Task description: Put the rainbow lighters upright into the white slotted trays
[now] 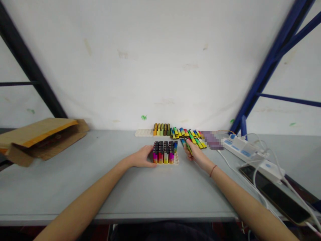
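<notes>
Upright lighters [164,152] with black tops and colourful bodies stand in rows in a white tray [176,160]. My left hand [144,156] grips the tray's left side, thumb at its front corner and fingers toward the back. One blue lighter [175,146] stands in the right-hand column, with vacant holes in front of it. Just right of the tray, my right hand [194,150] is closed on a green and yellow lighter [188,148], held apart from the tray. Loose lighters [185,132] lie in a pile behind that hand.
Behind the tray stands a second group of lighters [162,129], beside a white holed tray [143,133]. An opened cardboard box [47,140] lies at left. At right are a power strip [253,155], white cables, a phone [273,192] and a blurred purple item [213,140].
</notes>
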The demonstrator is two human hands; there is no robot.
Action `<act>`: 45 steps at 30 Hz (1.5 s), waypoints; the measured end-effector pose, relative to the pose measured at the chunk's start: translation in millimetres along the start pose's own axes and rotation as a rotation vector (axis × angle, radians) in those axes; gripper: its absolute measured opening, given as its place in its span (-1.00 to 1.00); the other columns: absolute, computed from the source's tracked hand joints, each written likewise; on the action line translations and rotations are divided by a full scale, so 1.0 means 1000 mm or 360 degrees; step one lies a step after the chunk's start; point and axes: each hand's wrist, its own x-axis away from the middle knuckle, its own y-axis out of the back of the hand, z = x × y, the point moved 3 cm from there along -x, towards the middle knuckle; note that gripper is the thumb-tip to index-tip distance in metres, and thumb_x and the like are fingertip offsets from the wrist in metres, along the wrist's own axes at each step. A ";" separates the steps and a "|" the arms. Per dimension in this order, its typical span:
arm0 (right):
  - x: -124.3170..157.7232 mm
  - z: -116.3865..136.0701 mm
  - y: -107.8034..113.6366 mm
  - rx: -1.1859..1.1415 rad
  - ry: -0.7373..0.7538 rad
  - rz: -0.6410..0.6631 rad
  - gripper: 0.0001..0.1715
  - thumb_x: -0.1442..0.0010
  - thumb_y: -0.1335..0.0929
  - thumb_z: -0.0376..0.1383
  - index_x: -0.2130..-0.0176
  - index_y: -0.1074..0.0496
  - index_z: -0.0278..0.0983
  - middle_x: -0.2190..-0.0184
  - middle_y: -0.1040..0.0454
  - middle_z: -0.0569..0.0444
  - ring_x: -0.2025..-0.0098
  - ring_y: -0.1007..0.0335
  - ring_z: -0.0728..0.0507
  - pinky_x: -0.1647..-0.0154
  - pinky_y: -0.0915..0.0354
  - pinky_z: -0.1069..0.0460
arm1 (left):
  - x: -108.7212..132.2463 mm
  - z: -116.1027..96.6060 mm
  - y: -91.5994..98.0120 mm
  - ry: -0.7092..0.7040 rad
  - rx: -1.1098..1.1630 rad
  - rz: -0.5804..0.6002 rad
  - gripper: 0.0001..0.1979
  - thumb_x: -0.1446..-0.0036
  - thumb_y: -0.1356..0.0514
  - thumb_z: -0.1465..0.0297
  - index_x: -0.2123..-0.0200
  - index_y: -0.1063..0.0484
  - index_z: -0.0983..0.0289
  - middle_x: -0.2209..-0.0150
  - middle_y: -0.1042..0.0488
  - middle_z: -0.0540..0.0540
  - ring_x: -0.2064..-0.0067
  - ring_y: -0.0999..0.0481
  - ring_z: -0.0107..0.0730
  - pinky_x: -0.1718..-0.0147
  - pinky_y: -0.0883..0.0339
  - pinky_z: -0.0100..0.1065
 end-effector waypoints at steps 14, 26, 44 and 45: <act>0.006 0.003 -0.006 -0.0459 0.0021 0.0092 -0.53 -0.15 -0.23 0.18 0.27 -0.15 -0.13 0.48 -0.32 0.19 0.47 -0.30 -0.03 0.45 -0.32 0.05 | -0.001 0.000 0.000 -0.0021 0.0036 -0.0013 -0.24 0.11 -0.35 0.16 -0.14 -0.24 0.31 -0.10 -0.35 0.24 -0.10 -0.32 0.07 -0.13 -0.15 -0.04; 0.000 -0.006 0.002 -0.0216 0.0076 -0.0167 -0.62 -0.10 -0.22 -0.06 0.59 -0.12 -0.21 0.75 -0.06 0.25 0.71 0.11 0.06 0.72 0.18 0.13 | 0.000 -0.001 0.001 -0.0016 0.0036 0.0005 -0.25 0.10 -0.34 0.12 -0.11 -0.26 0.34 -0.11 -0.34 0.26 -0.11 -0.31 0.08 -0.13 -0.15 -0.04; 0.002 -0.008 0.000 -0.0097 0.0157 -0.0293 -0.65 -0.01 -0.23 -0.09 0.65 -0.10 -0.21 0.78 -0.03 0.27 0.75 0.14 0.08 0.76 0.17 0.14 | 0.000 0.000 0.000 0.0007 0.0002 0.0024 -0.26 0.09 -0.32 0.11 -0.11 -0.25 0.35 -0.12 -0.32 0.27 -0.12 -0.30 0.10 -0.13 -0.15 -0.05; 0.002 -0.008 0.000 -0.0093 0.0166 -0.0304 -0.66 0.00 -0.23 -0.09 0.65 -0.11 -0.21 0.78 -0.04 0.27 0.75 0.13 0.07 0.76 0.16 0.14 | 0.000 0.000 0.000 0.0004 0.0004 0.0027 -0.26 0.09 -0.32 0.11 -0.11 -0.25 0.35 -0.12 -0.31 0.27 -0.12 -0.30 0.10 -0.13 -0.15 -0.04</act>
